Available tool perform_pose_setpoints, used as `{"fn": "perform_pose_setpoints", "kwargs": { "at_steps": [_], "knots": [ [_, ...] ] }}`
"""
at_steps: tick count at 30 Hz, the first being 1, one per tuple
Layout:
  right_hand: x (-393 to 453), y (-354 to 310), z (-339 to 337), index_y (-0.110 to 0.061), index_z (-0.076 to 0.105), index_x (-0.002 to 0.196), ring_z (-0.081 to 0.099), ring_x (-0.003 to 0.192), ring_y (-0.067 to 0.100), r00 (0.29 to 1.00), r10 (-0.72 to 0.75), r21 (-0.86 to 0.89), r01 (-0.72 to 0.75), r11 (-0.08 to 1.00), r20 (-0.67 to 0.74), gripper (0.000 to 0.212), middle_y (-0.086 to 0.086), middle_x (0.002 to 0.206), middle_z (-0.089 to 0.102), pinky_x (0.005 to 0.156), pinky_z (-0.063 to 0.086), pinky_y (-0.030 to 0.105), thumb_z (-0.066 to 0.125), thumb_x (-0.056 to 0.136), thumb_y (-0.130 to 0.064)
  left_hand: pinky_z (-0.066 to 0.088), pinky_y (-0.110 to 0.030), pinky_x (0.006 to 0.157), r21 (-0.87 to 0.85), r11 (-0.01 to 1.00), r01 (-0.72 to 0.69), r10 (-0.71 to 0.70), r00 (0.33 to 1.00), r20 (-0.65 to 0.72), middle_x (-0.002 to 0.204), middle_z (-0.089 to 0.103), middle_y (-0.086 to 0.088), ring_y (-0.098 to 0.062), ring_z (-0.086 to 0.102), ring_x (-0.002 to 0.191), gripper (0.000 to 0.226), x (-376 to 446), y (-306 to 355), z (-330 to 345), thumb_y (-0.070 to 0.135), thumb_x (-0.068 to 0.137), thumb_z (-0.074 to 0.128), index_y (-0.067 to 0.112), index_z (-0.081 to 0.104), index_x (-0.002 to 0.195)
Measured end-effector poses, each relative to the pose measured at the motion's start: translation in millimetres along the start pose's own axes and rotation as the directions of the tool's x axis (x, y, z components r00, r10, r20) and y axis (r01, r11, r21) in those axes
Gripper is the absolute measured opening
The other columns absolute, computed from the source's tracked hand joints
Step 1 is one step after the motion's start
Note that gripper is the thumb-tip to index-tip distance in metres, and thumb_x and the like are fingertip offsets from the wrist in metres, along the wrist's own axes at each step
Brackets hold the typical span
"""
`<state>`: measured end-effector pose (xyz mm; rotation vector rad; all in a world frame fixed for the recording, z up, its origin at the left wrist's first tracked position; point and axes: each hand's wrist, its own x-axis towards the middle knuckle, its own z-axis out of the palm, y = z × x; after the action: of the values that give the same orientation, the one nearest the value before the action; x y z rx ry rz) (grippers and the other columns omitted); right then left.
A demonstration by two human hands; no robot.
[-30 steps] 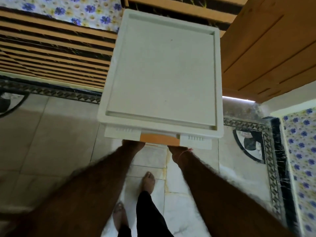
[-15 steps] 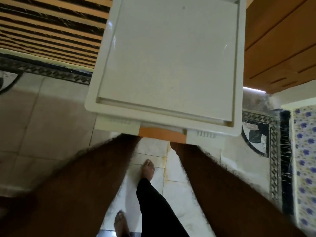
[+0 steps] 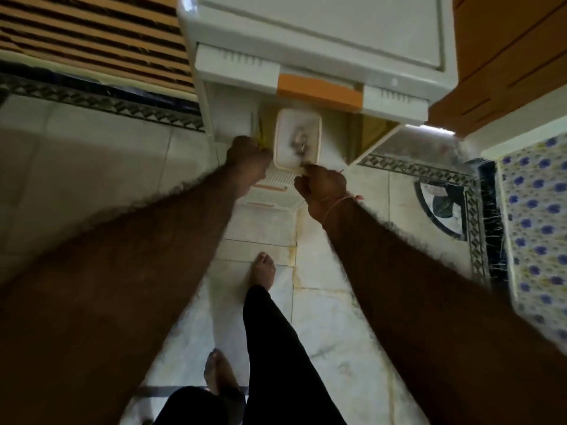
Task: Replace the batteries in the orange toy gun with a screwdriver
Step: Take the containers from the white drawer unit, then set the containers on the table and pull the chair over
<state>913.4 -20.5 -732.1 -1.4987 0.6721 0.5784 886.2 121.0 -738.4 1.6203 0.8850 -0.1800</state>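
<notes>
A white plastic drawer cabinet point(image 3: 322, 32) with orange handles stands in front of me, and its second drawer point(image 3: 270, 194) is pulled out. Inside lies a small white container point(image 3: 296, 130) with blurred metal bits in it. My right hand point(image 3: 322, 187) is curled at the container's near right corner and pinches its rim. My left hand point(image 3: 248, 156) reaches into the drawer at the container's left side, next to a thin yellow thing point(image 3: 260, 138). Its fingers are hidden behind the back of the hand. No orange toy gun or screwdriver can be made out.
The cabinet's top drawer point(image 3: 319, 90) is closed above the open one. A slatted wooden bed frame point(image 3: 92, 41) lies to the left and wooden furniture point(image 3: 515, 56) to the right. My bare feet point(image 3: 264, 271) stand on the marble floor, with a flowered cloth point(image 3: 537, 225) at the right edge.
The view has dropped from the cabinet's top to its front. The second drawer has come out, and both hands, earlier hidden under the top edge, now show at the white container.
</notes>
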Motion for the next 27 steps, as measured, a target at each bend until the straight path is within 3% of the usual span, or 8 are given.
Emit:
{"fn": "perform_pose_setpoints", "kwargs": {
  "at_steps": [3, 8, 14, 18, 22, 25, 27],
  "knots": [
    [-65.6, -2.0, -4.7, 0.005, 0.061, 0.104, 0.059, 0.069, 0.023, 0.998, 0.010, 0.113, -0.003, 0.994, -0.061, 0.017, 0.021, 0.096, 0.060, 0.051, 0.056, 0.025, 0.061, 0.087, 0.003, 0.060, -0.044, 0.072, -0.025, 1.000, -0.018, 0.017, 1.000, -0.016, 0.087, 0.063, -0.019, -0.029, 0.065, 0.070, 0.006, -48.1, -2.3, -14.9, 0.010, 0.087, 0.060, 0.005, 0.062, 0.084],
    [-132.1, 5.1, -15.5, 0.000, 0.059, 0.082, 0.060, 0.069, 0.021, 0.999, -0.022, 0.058, 0.023, 0.998, -0.026, 0.009, 0.015, 0.085, 0.060, 0.058, 0.056, 0.028, 0.065, 0.089, -0.002, 0.060, -0.038, 0.068, -0.086, 0.996, 0.018, -0.023, 0.999, -0.050, 0.080, 0.062, -0.012, -0.023, 0.061, 0.065, 0.013, -120.2, 6.4, -49.5, 0.011, 0.091, 0.056, 0.010, 0.061, 0.079],
    [-203.2, 3.8, -13.1, -0.009, 0.058, 0.078, 0.061, 0.071, 0.019, 0.991, -0.046, -0.250, 0.076, 0.965, 0.124, 0.013, 0.011, 0.082, 0.060, 0.079, 0.056, 0.035, 0.058, 0.091, -0.007, 0.057, -0.037, 0.063, -0.191, 0.979, 0.063, -0.084, 0.991, -0.105, 0.081, 0.063, -0.020, -0.026, 0.061, 0.065, 0.008, -196.2, 3.1, -118.1, 0.005, 0.087, 0.058, 0.006, 0.058, 0.079],
    [-234.2, -21.3, 36.0, 0.004, 0.062, 0.073, 0.059, 0.065, 0.026, 0.974, -0.088, -0.241, 0.138, 0.961, 0.209, 0.015, 0.021, 0.075, 0.058, 0.060, 0.052, 0.035, 0.067, 0.086, -0.001, 0.054, -0.031, 0.056, -0.304, 0.950, 0.073, -0.131, 0.976, -0.174, 0.078, 0.062, -0.016, -0.023, 0.062, 0.066, 0.002, -219.9, 8.9, -178.7, 0.005, 0.089, 0.058, 0.004, 0.057, 0.087],
    [-247.6, -38.2, 103.6, 0.002, 0.058, 0.073, 0.059, 0.067, 0.030, 0.927, -0.103, -0.326, 0.229, 0.917, 0.361, 0.019, 0.022, 0.076, 0.059, 0.062, 0.052, 0.039, 0.070, 0.085, -0.005, 0.047, -0.025, 0.045, -0.393, 0.916, 0.079, -0.206, 0.934, -0.293, 0.067, 0.056, -0.016, -0.019, 0.057, 0.049, 0.014, -224.9, 1.2, -235.6, 0.002, 0.090, 0.053, 0.002, 0.055, 0.076],
    [-249.7, -43.3, 152.9, 0.000, 0.065, 0.083, 0.065, 0.071, 0.028, 0.876, -0.053, -0.495, 0.320, 0.808, 0.480, 0.016, 0.019, 0.079, 0.069, 0.069, 0.058, 0.042, 0.075, 0.083, -0.012, 0.035, -0.015, 0.038, -0.560, 0.826, 0.064, -0.281, 0.908, -0.311, 0.059, 0.044, -0.015, -0.015, 0.047, 0.034, 0.018, -235.0, -15.4, -263.5, -0.008, 0.095, 0.046, 0.001, 0.046, 0.078],
    [-250.5, -44.0, 186.2, -0.004, 0.069, 0.085, 0.067, 0.068, 0.025, 0.809, -0.009, -0.580, 0.428, 0.693, 0.587, 0.013, 0.016, 0.077, 0.071, 0.065, 0.057, 0.038, 0.075, 0.083, -0.015, 0.031, -0.012, 0.036, -0.654, 0.756, 0.008, -0.333, 0.866, -0.374, 0.051, 0.043, -0.012, -0.013, 0.043, 0.031, 0.024, -246.4, -31.4, -277.2, -0.010, 0.096, 0.044, 0.005, 0.042, 0.078]
  ]
}}
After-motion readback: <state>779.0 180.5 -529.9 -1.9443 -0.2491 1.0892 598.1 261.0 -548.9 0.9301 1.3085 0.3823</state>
